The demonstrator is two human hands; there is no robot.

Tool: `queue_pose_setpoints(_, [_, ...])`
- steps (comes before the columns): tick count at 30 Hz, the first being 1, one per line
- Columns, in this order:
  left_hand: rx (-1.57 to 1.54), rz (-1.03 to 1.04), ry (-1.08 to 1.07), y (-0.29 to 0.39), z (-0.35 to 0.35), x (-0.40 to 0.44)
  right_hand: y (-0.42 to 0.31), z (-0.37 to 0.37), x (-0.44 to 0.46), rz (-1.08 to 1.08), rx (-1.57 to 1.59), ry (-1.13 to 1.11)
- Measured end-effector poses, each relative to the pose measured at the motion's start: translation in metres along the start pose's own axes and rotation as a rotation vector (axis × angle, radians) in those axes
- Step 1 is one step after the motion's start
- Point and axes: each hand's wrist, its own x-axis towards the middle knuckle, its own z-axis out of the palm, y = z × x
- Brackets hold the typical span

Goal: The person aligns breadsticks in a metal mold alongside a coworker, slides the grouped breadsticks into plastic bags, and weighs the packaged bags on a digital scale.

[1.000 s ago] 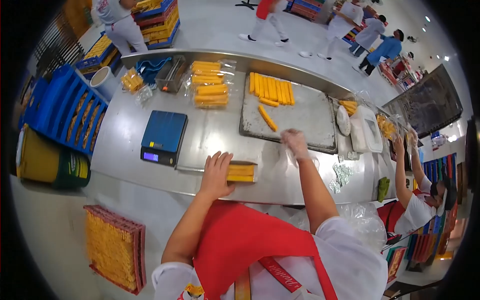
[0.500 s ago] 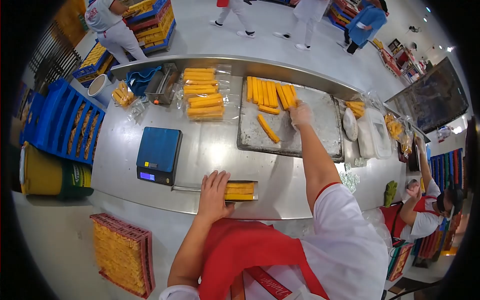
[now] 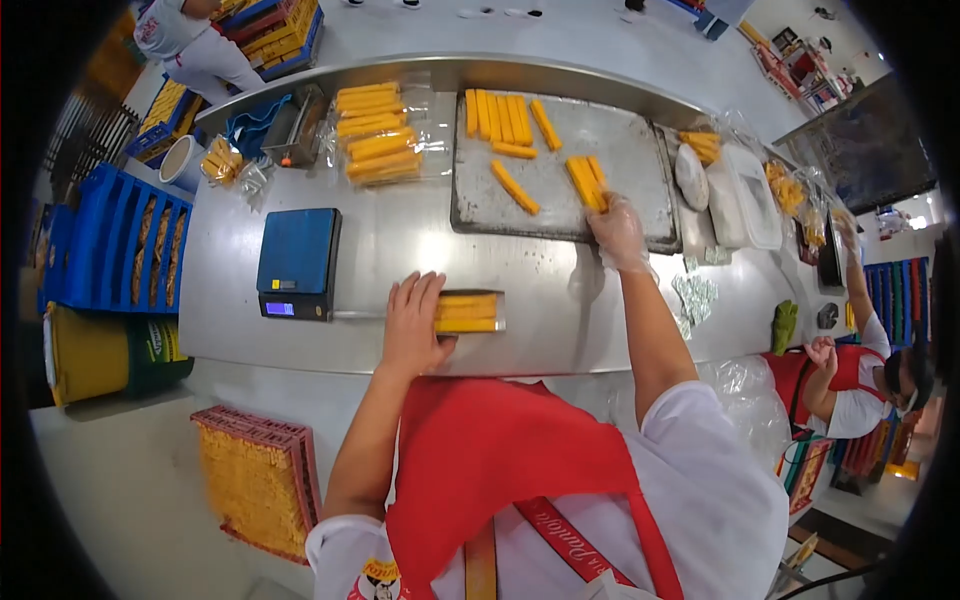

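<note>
My left hand (image 3: 412,325) is laid across a metal trough (image 3: 501,311) near the table's front edge, fingers over its far side and thumb at the near side. Yellow sticks (image 3: 466,312), like breadsticks, lie lengthwise inside it; the hand hides the trough's left part. In a clear plastic glove, my right hand (image 3: 620,232) grips a few yellow sticks (image 3: 583,183) by their near ends. They are over the front right of a worn metal baking tray (image 3: 560,215). More sticks (image 3: 497,117) form a row at that tray's far left, with some loose ones nearby.
Left of the trough is a blue-topped scale (image 3: 298,252). Behind it are bagged sticks (image 3: 380,137) and a metal box (image 3: 294,127). Right of the tray stand a plastic tub (image 3: 745,195) and twist ties (image 3: 695,298). A co-worker (image 3: 850,385) is at the table's right end.
My right hand has drawn several sticks from the row toward the tray's front edge. One stick at the row's right end now leans apart. My left hand stays on the trough; the view has shifted.
</note>
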Motion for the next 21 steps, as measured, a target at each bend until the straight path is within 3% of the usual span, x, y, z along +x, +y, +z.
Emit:
queue_pose_setpoints(3, [0.008, 0.047, -0.024, 0.002, 0.002, 0.013, 0.001, -0.003, -0.007, 0.051, -0.025, 0.011])
queue_pose_setpoints(6, [0.007, 0.069, -0.053, 0.001, 0.005, 0.022, -0.003, -0.015, -0.029, 0.132, 0.250, 0.008])
queue_pose_setpoints(8, [0.014, 0.110, -0.057, 0.002, 0.005, 0.030, 0.000, -0.035, -0.047, 0.400, 1.022, -0.423])
queue_pose_setpoints(9, [0.016, 0.125, -0.058, 0.003, 0.006, 0.033, -0.004, -0.047, -0.063, 0.392, 1.068, -0.553])
queue_pose_setpoints(10, [0.016, 0.135, -0.060, 0.003, 0.007, 0.036, -0.007, -0.053, -0.077, 0.394, 1.070, -0.542])
queue_pose_setpoints(12, [-0.005, 0.165, -0.059, 0.003, 0.009, 0.040, -0.018, -0.056, -0.103, 0.105, 0.901, -0.810])
queue_pose_setpoints(14, [-0.084, 0.180, -0.071, 0.005, 0.012, 0.043, -0.036, -0.046, -0.127, 0.000, 0.678, -0.745])
queue_pose_setpoints(16, [-0.161, 0.196, -0.073, 0.011, 0.016, 0.049, -0.051, -0.027, -0.142, -0.369, 0.446, -0.448])
queue_pose_setpoints(17, [-0.191, 0.207, -0.069, 0.016, 0.018, 0.050, -0.058, -0.020, -0.150, -0.374, 0.443, -0.438])
queue_pose_setpoints(19, [-0.193, 0.251, -0.055, 0.022, 0.023, 0.051, -0.074, -0.013, -0.159, -0.262, 0.832, -0.462])
queue_pose_setpoints(21, [-0.173, 0.227, -0.058, 0.024, 0.025, 0.050, -0.076, -0.023, -0.148, -0.274, 0.743, -0.438])
